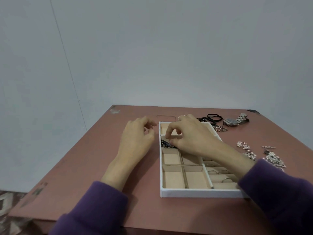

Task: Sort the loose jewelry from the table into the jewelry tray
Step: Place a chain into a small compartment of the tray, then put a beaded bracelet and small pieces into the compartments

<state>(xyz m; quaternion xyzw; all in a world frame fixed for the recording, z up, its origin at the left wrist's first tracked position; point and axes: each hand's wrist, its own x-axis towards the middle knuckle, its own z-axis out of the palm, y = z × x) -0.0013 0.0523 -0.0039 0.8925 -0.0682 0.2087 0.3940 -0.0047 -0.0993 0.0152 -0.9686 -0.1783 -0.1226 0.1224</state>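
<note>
Right hand (191,134) pinches a dark chain (166,144) inside the tray (199,192); left hand (137,138) rests loosely curled, empty, just beside it. No writing is legible.

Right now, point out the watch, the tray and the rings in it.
watch (230,121): head view, on its dial.
tray (201,192): head view, on its white near wall.
rings (211,171): head view, on one ring seated in the roll section.
</note>
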